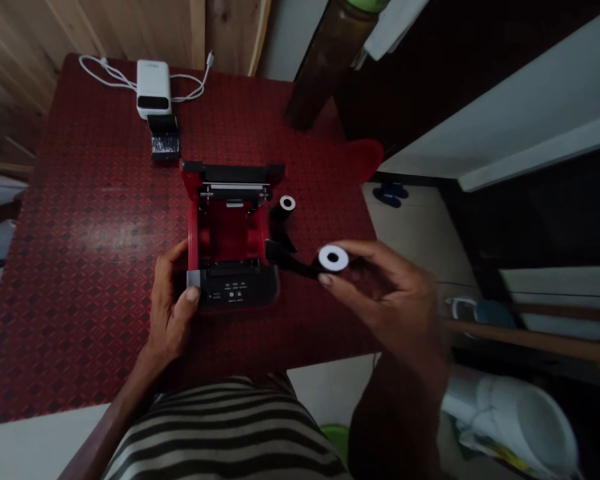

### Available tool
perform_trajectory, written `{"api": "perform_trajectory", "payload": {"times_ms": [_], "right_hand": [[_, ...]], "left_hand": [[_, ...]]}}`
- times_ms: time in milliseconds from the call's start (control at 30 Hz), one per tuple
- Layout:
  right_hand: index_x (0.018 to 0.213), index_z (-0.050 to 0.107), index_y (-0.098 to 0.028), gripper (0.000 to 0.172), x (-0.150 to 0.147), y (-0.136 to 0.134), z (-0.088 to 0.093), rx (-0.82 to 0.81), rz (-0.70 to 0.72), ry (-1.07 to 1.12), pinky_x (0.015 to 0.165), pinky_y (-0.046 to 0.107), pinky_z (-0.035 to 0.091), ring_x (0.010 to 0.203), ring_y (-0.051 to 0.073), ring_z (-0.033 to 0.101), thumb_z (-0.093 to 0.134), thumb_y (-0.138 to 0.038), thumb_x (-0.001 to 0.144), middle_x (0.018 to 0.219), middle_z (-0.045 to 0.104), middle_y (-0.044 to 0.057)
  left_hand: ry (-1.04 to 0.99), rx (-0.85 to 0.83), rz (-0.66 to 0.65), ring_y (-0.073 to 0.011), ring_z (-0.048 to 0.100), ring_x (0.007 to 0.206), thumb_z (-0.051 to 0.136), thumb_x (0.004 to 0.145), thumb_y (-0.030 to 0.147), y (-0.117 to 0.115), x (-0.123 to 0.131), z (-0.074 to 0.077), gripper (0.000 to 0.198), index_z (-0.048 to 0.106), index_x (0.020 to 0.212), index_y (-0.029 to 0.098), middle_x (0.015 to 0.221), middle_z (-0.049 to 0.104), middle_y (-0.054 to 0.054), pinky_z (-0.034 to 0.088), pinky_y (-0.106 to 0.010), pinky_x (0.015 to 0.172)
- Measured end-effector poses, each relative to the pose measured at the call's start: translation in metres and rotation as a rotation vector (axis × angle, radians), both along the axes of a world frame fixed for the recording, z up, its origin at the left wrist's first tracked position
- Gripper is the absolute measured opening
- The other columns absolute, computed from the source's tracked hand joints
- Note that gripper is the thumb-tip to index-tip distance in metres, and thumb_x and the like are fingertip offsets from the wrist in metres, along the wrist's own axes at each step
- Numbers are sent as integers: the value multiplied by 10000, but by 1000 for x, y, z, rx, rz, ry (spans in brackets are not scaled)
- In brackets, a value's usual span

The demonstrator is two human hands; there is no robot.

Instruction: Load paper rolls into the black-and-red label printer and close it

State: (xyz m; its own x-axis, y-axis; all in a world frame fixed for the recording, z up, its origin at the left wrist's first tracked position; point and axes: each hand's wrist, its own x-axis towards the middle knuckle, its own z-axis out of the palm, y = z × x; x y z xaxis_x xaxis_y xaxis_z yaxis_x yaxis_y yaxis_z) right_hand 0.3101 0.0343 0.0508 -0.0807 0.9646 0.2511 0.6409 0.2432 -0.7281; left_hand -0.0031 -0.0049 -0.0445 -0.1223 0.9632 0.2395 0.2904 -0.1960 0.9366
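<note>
A red and black receipt printer (230, 247) sits open on the red patterned table (90, 227), its lid (233, 175) tipped back and its red paper bay bare. My left hand (173, 303) wraps round the printer's front left corner, thumb on the black panel. To the right of the printer, my right hand (385, 293) pinches a white-ended paper roll (333, 259) just above the table. A dark strip runs from this roll toward the printer. A second roll (285, 207) with a white end lies beside the printer's right wall.
A white power bank (153, 88) with white cables (105, 70) lies at the table's far end, a small black device (165, 140) just in front of it. A dark post (325, 60) rises at the far right corner. The table's near edge meets my striped clothing (230, 433).
</note>
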Motion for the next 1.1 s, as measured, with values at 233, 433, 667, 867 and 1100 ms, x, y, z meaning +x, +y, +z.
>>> {"api": "perform_trajectory", "payload": {"times_ms": [233,433,667,867,1100], "right_hand": [[1163,878,-274,244,5,-27,-75,-320,-10,138,820,380,698,874,240,860,836,-329,930,1101,942,52],[1321,875,-303,373,-22,-15,-93,-201,87,172,1150,492,714,1255,292,896,757,-218,978,1363,935,68],[1625,751,-327,659,19,-23,-71,-332,105,142,1066,512,760,1201,290,905,813,-222,978,1517,881,97],[1264,889,-282,270,25,45,-73,-209,-71,146,1066,482,707,1151,278,878,775,-281,1020,1270,935,81],[1265,789,-222,390,-27,127,-114,-193,-12,185,1031,443,640,1187,271,791,830,-229,877,1349,877,115]], "left_hand": [[50,29,40,-339,756,1288,568,1180,729,2,0,-2,690,688,1666,255,1458,784,-118,628,-485,1084],[55,-14,94,-333,765,1153,588,1113,836,3,-2,-6,816,710,1621,210,1357,809,-124,634,-478,976],[68,-38,85,-358,761,1209,557,1115,855,3,-1,1,811,688,1626,239,1385,787,-134,657,-522,1034],[78,-40,91,-360,769,1215,571,1107,841,3,0,3,786,703,1606,249,1364,806,-123,661,-527,1052],[53,26,17,-342,762,1281,550,1186,698,4,-1,4,650,683,1644,255,1457,782,-130,644,-492,1054]]}}
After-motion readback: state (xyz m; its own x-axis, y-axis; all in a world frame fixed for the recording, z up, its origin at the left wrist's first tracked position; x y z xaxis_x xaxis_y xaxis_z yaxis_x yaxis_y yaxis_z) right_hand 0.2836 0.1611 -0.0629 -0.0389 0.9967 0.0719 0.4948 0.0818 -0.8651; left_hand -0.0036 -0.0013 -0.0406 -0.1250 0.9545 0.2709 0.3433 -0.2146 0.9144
